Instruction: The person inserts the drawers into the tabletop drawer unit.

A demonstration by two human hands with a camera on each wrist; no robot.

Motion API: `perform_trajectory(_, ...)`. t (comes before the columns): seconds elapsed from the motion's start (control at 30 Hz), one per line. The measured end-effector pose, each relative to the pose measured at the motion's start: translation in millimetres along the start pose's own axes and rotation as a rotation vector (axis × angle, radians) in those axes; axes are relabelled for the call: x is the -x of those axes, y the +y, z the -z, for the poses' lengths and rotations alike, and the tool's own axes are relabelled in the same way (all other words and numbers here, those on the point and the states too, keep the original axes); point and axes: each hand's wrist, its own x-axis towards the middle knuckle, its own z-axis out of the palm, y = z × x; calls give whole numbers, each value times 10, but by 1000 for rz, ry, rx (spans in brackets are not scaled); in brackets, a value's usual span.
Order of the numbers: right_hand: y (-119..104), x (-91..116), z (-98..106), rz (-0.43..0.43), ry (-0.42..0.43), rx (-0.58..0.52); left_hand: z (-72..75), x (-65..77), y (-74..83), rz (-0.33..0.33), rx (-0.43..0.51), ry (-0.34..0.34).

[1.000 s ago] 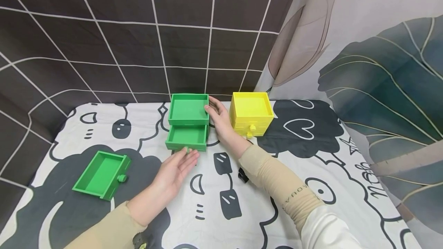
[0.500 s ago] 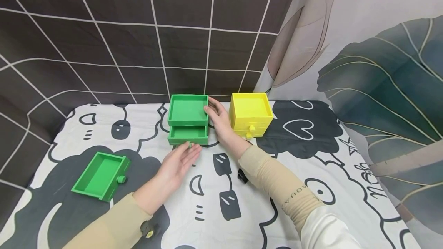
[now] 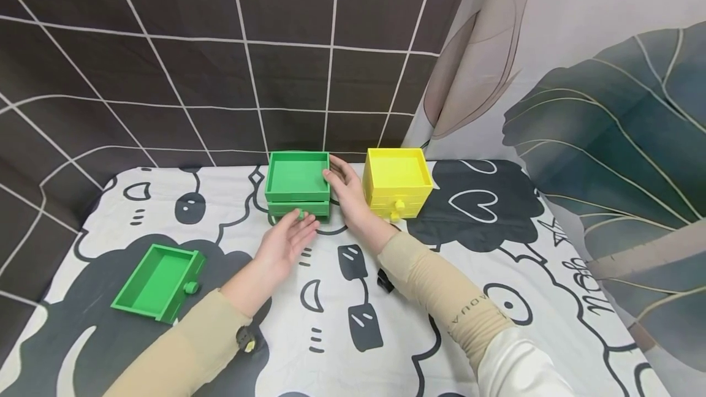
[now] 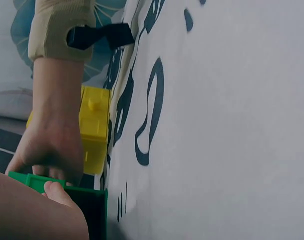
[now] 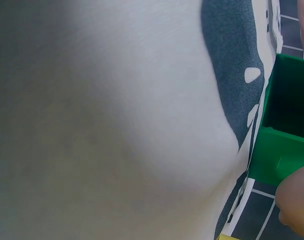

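Note:
A small green drawer cabinet (image 3: 298,173) stands at the back of the patterned cloth. Its upper drawer (image 3: 277,207) is slid almost flush, and the slot below is open and dark in the left wrist view. My left hand (image 3: 280,249) pinches this drawer's knob, thumb on one side and fingers extended on the other. Beside the cabinet, my right hand (image 3: 349,196) grips its right wall, with the thumb over the top rim; the other fingertips are partly hidden. A second green drawer (image 3: 154,283), with a round knob, lies apart on the cloth at left.
A yellow drawer cabinet (image 3: 399,170) with two knobs stands just right of my right hand. Behind the cabinets hangs a dark gridded cloth (image 3: 292,72), and a leaf-patterned curtain (image 3: 618,115) is on the right. A small black object (image 3: 385,280) shows by the right sleeve.
My left hand has moved away from me, pushing the upper green drawer from partly out to nearly flush. My right hand keeps its grip on the cabinet.

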Motion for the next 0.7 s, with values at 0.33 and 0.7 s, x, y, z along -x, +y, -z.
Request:
perform_trajectory(0.33,-31,-4,-2,-6,10,23,-25,-88,45,8,2,9)
perform_trajectory(0.7,-28,7,-4,-8,2,24,0,-90,38,16,2,2)
